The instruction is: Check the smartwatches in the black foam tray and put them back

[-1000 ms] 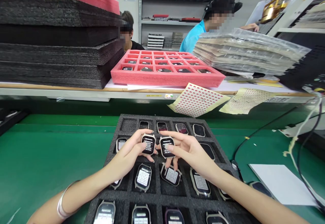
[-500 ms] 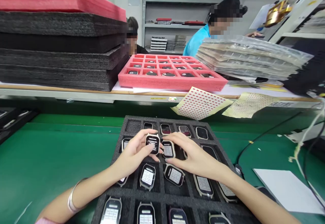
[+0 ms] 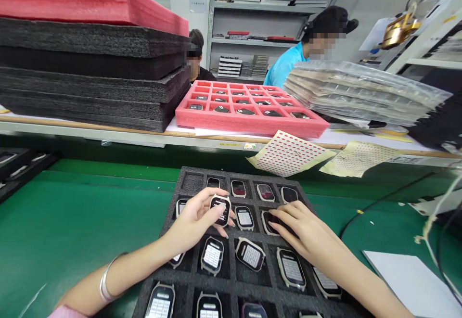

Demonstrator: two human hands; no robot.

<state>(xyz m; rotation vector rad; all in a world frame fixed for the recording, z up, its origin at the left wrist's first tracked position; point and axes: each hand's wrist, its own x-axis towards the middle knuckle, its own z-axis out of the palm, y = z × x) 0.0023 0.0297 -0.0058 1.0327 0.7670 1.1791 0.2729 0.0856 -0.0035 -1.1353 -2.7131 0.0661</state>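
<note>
A smartwatch body without a strap (image 3: 220,210), lit with lines of text on a dark screen, is held in my left hand (image 3: 200,214), the thumb lying on its screen. Over to the right, my right hand (image 3: 298,224) reaches into a compartment with fingers stretched out, the tips at a dark-screened watch (image 3: 269,222). Between the hands a watch with a white grid of buttons (image 3: 244,217) sits in its own compartment. All these are above a black foam tray (image 3: 231,279) with several more watches, many showing the same white grid.
A pink foam tray (image 3: 249,124) of watches stands on the shelf behind, beside stacked black foam trays (image 3: 79,87) and plastic-wrapped trays (image 3: 364,87). Dotted sticker sheets (image 3: 288,154) hang from the shelf edge. White paper (image 3: 411,277) and cables lie right. Two people are beyond.
My right hand has moved right, from the grid-screen watch beside my left hand to the dark watch in the neighbouring compartment. My left hand still holds its watch. The view has shifted slightly.
</note>
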